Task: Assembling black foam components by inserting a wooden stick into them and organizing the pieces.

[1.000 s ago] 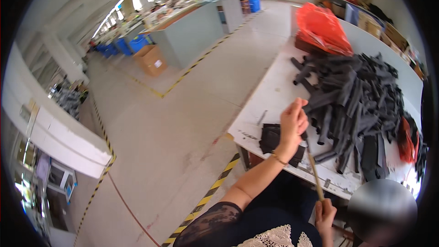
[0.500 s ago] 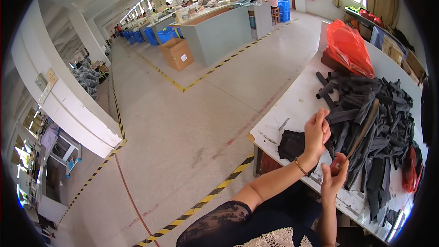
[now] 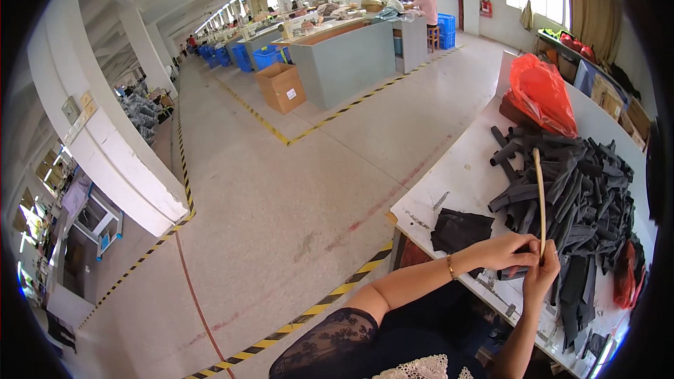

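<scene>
stick (image 3: 539, 200) raised upright, black pile (image 3: 569, 196) behind

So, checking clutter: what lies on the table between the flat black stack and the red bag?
Head view: between the flat black stack and the red bag lies mostly bare white table, with one small grey scrap.

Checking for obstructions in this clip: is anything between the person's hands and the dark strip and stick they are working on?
Nothing visible does. The left hand and right hand already meet on the small dark strip at the table edge, with the thin stick rising from the right hand's grip over the pile.
</scene>
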